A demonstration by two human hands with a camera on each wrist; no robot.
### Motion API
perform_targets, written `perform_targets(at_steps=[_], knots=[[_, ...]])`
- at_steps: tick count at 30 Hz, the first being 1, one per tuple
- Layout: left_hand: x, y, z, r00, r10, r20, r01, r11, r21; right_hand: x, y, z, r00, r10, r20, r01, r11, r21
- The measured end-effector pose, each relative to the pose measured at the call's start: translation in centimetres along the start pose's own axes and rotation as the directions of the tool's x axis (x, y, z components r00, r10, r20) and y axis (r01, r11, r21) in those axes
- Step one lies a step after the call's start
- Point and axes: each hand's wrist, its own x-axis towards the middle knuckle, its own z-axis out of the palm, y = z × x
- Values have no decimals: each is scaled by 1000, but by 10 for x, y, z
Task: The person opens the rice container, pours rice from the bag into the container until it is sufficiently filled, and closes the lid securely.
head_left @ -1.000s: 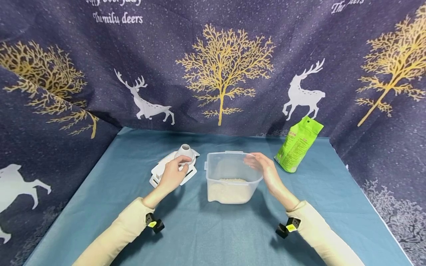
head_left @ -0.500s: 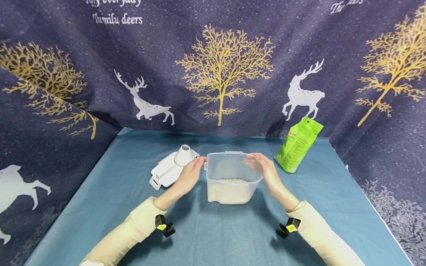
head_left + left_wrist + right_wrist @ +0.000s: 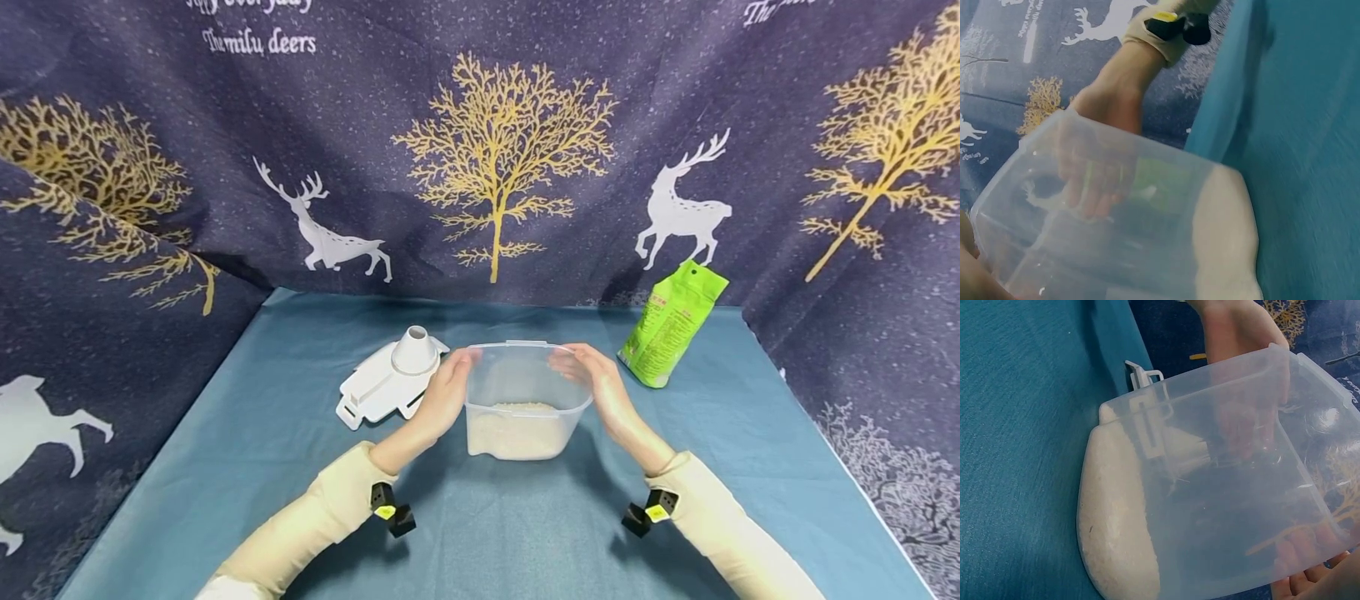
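With the left hand (image 3: 442, 393) and right hand (image 3: 600, 385) pressed flat-fingered against the rice tub (image 3: 520, 398), the person seems set to lift it, which calls for even pressure.

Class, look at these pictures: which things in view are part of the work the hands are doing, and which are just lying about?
In hand:
- clear plastic container, with white rice in its bottom
- left hand against its left wall
- right hand against its right wall

Lying about:
- white lid with a spout, flat on the blue cloth left of the container
- green bag, leaning at the back right
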Motion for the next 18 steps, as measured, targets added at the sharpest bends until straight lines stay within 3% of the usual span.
perform_targets(at_steps=[8, 14, 18], knots=[[2, 8, 8, 993, -112, -24, 106, 977, -184, 0, -2, 0, 1000, 5, 1, -5, 1000, 2], [3, 8, 13, 989, -137, -58, 125, 975, -182, 0, -2, -3, 1000, 7, 10, -7, 1000, -26], [3, 8, 14, 989, -134, -70, 120, 978, -169, 2, -2, -8, 998, 53, -30, -55, 996, -63]])
